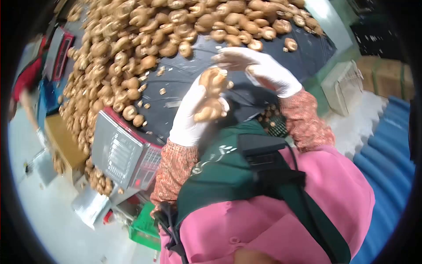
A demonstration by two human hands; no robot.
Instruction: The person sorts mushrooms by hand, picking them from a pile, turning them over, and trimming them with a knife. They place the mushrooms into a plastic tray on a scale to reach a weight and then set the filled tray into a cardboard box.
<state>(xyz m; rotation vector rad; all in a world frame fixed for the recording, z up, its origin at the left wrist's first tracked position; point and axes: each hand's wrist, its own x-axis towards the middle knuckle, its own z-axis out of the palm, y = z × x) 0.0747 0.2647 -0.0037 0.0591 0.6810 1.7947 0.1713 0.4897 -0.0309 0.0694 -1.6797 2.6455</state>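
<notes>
My left hand [188, 115], in a white glove, is closed around a few brown mushrooms [209, 110] resting against its palm and fingers. My right hand [259, 66], gloved too, is raised just to the right of them. Its fingers are stretched out and curved, with the thumb apart, and I see nothing gripped in it. Beyond both hands a large heap of brown mushrooms [173, 26] covers the dark table sheet [189, 68]. Small cut stem pieces [162, 91] lie scattered on the sheet.
A red-and-grey weighing scale [121, 149] stands left of my left arm. A dark green basket [277, 125] with small pieces sits by my right forearm. Further left are a cardboard box [66, 141] and another person's arm [30, 110]. A green crate [145, 226] is below.
</notes>
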